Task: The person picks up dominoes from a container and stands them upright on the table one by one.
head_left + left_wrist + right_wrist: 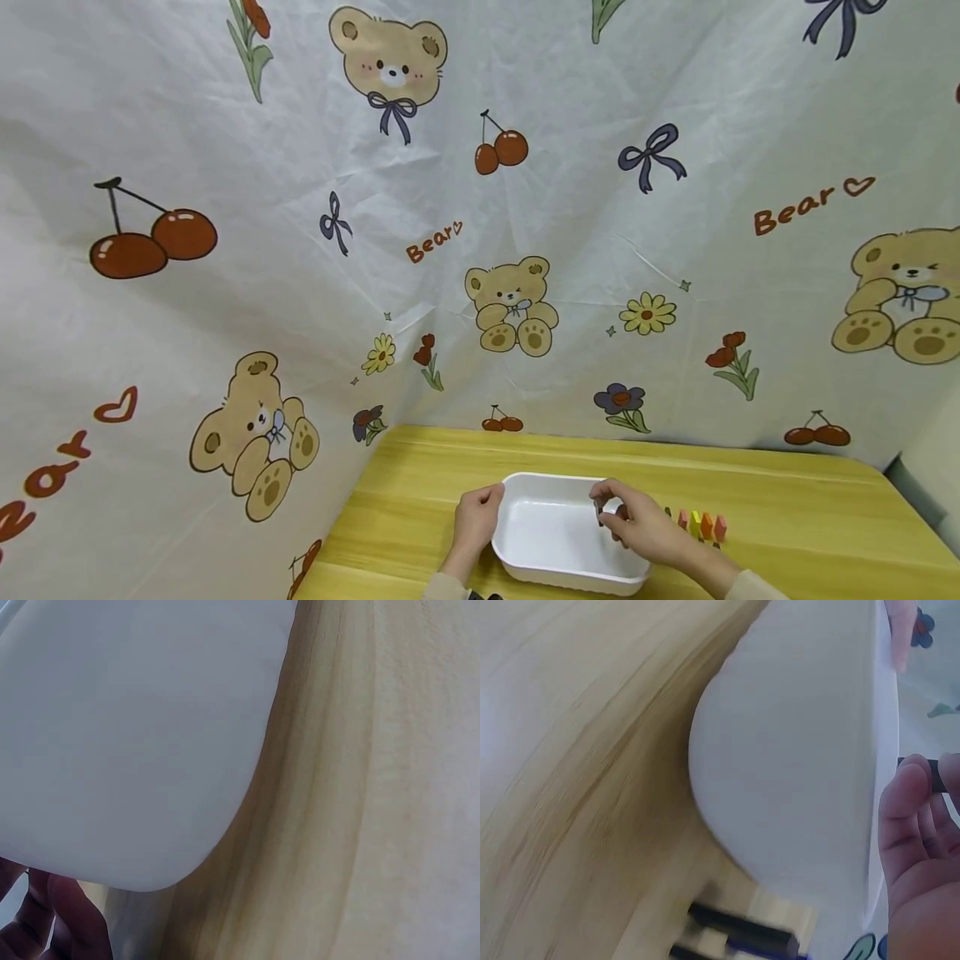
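Observation:
A white plastic basin with rounded corners stands at the table's front. At its left rim my left hand grips the edge; in the left wrist view its curled fingers show at the bottom corner, partly cut off. Above the basin's right side, my right hand pinches a small dark stick-like piece between thumb and fingers. Most of that piece is covered by the fingers, so its kind is unclear. No object shows on the basin's visible floor.
Right of the basin stands a short row of small pink, yellow and orange pieces, partly behind my right forearm. Dark sticks lie on the wooden table beside the basin. A bear-printed cloth hangs behind and at the left.

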Demonstrator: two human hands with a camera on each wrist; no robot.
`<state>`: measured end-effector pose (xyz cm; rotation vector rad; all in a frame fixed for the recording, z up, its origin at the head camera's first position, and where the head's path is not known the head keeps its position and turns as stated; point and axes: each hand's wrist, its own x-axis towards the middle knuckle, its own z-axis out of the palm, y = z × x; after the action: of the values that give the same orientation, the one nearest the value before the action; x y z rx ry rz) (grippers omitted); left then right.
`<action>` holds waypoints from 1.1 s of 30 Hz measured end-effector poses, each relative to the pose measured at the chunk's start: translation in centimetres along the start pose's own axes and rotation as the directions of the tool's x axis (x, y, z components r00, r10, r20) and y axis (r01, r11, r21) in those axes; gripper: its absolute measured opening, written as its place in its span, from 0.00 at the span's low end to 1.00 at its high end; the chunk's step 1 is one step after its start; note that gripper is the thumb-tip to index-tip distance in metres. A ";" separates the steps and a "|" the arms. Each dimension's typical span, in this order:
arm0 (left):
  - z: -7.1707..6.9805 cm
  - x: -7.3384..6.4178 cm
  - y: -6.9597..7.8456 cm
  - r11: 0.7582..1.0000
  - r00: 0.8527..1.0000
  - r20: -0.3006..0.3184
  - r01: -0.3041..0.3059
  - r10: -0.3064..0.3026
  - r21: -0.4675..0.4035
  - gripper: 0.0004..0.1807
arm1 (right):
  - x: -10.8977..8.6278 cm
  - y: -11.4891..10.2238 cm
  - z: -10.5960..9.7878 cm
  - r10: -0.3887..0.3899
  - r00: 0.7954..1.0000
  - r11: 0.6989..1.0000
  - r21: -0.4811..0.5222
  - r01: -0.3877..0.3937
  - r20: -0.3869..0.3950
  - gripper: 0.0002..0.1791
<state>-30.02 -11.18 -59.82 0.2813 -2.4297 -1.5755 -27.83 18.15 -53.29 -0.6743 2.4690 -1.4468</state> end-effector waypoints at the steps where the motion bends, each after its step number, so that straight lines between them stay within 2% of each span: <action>1: 0.0 0.0 0.0 1.000 1.000 0.001 -0.001 0.001 0.000 0.17 | -0.3 0.0 -0.3 0.016 1.000 1.000 0.006 -0.016 -0.009 0.15; 8: -0.3 -0.2 0.2 1.000 1.000 0.007 0.016 -0.016 0.022 0.17 | -1.8 -0.2 -1.8 0.069 0.997 0.997 0.037 -0.067 -0.046 0.16; 11: -0.5 -0.2 0.4 1.000 1.000 0.002 0.007 -0.008 0.020 0.17 | -2.2 -0.3 -2.4 0.079 0.995 0.995 0.059 -0.075 -0.059 0.16; 16: -0.6 -0.1 0.3 1.000 0.999 0.017 0.029 -0.029 0.004 0.17 | -2.8 0.0 -3.3 0.120 0.989 0.991 0.073 -0.114 -0.082 0.17; 23: -0.4 -0.1 0.2 1.000 0.999 0.016 0.030 -0.031 0.005 0.17 | -3.7 1.0 -4.4 0.103 0.989 0.992 0.087 -0.094 -0.105 0.18; 33: -1.0 -0.5 0.8 1.000 0.999 0.027 0.029 -0.029 -0.005 0.19 | -5.3 2.4 -5.5 0.125 0.983 0.990 0.082 -0.115 -0.135 0.18</action>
<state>-29.24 -11.55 -58.77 0.2976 -2.4518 -1.6077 -26.05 25.92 -52.90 -0.4152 2.4959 -1.5791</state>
